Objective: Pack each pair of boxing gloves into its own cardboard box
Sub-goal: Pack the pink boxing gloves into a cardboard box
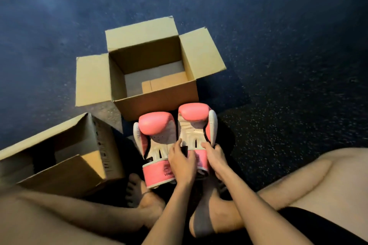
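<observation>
Pink-and-white padded boxing gloves (159,141) lie side by side, palm sides up, on the dark blue speckled floor (278,65), their rounded ends touching the near wall of an open brown cardboard box (157,105), which stands upright with its flaps spread. My right hand (214,157) curls its fingers round the wrist of the right glove (196,125), grasping it. My left hand (182,163) lies where the two cuffs meet; whether it grips or only presses, I cannot tell. To the left, a second brown cardboard box (65,177) lies tipped on its side. My bare feet (139,191) rest just near the cuffs.
</observation>
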